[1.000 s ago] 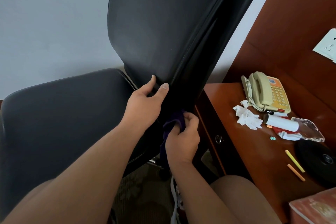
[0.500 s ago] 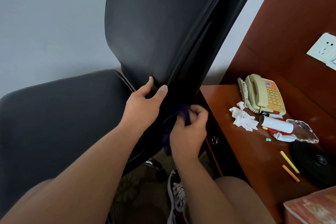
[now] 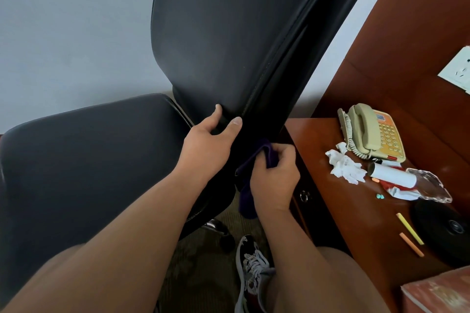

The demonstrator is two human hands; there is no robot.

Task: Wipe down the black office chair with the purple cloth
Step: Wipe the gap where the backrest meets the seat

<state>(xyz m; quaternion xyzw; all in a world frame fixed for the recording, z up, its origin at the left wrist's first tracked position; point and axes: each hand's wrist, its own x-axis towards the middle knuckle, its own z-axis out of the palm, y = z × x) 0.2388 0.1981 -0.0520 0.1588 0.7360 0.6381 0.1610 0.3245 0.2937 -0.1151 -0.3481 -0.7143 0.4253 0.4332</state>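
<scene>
Head view, and over on the left the pale wall (image 3: 63,33) is standing well back from the black office chair (image 3: 89,160), leaving open room along the seat's rounded rim. Moving in, the backrest (image 3: 229,33) is rising tall through the middle, tilting toward the top right, its piped side edge running down to where the hands are working. The left hand (image 3: 206,145) is gripping the backrest's bottom edge, thumb and forefinger curling up around it. Just to its right, the right hand (image 3: 274,180) is pinching the purple cloth (image 3: 245,201), fingers bunching tight around a fold. The cloth is lying between that hand and the backrest's lower side edge, against the dark frame, with a loose tail hanging below the wrist. Room is getting tight here: the wooden desk (image 3: 338,223) is crowding in right beside the chair, its drawer knob (image 3: 304,195) sitting just past the right hand. Below, a patterned shoe (image 3: 251,269) is resting on the carpet near the chair base. Further right on the desk, a beige telephone (image 3: 373,134) is lying beside crumpled tissue (image 3: 343,168), a white tube (image 3: 391,176) and a clear glassy object (image 3: 429,185). A yellow stick (image 3: 409,229), an orange stick (image 3: 412,244) and a black round object (image 3: 442,231) are lying nearer the front edge.
</scene>
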